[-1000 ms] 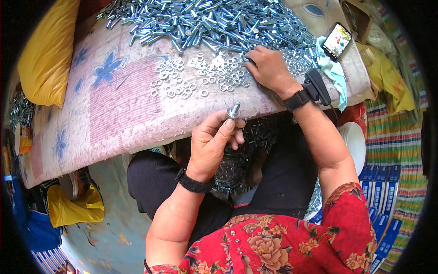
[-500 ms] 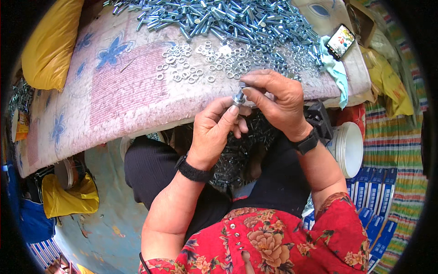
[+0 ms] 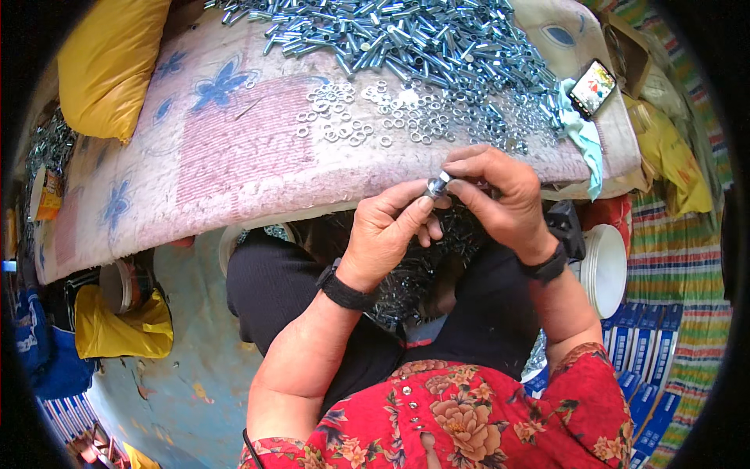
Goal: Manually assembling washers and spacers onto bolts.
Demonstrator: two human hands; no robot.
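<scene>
A short silver bolt with a hex end and a collar or washer below it is between my hands, just off the table's near edge. My left hand is closed round its lower part, thumb and forefinger pinching it, so the shank is mostly hidden. On the right, the thumb and fingertips of my right hand close about the hex end. Beyond my hands, loose metal rings lie scattered on the padded table. A big heap of shiny metal sleeves spreads behind them.
A phone lies on a pale blue cloth at the table's right. To the left is a yellow sack. Dark metal parts are heaped between my legs. A white bucket stands beside my right arm, near blue boxes.
The whole view has shifted, with the scene sitting farther right. My right fingers have come lower at the bolt's top, and its hex end shows more plainly. Both hands keep their hold.
</scene>
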